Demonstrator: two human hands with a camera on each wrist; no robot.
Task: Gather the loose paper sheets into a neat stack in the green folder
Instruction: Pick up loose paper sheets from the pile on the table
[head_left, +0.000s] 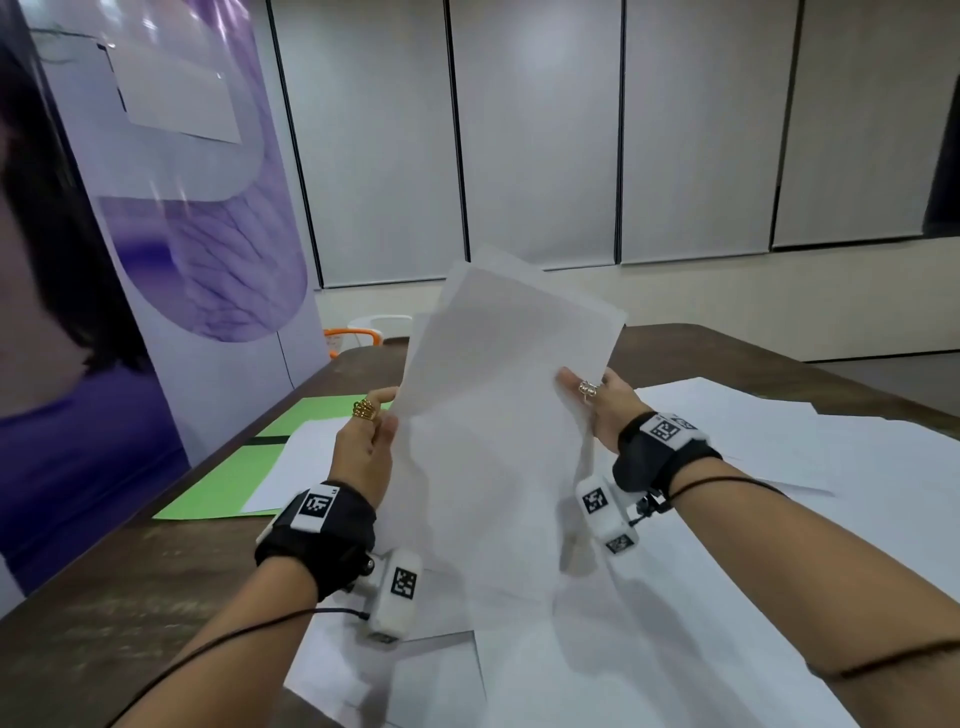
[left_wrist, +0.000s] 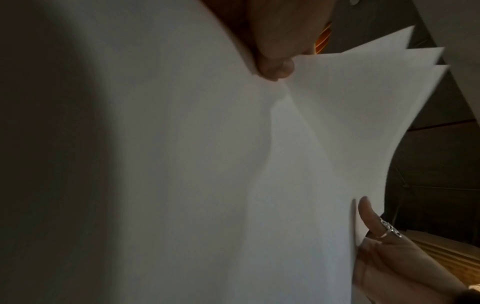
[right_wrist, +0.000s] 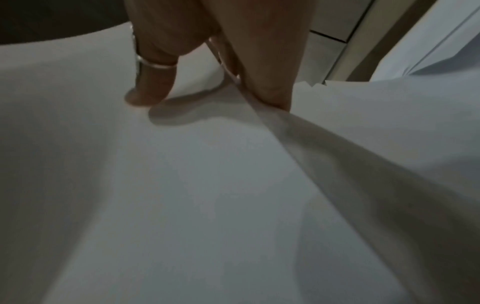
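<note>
While the bundle of white paper sheets stands upright above the brown wooden table, the left hand and right hand each pinch a side edge. Its bottom edge seems to rest on loose white sheets; dragging could scatter them. Only the left wrist view shows staggered top corners; only the head view shows the open green folder at left.
</note>
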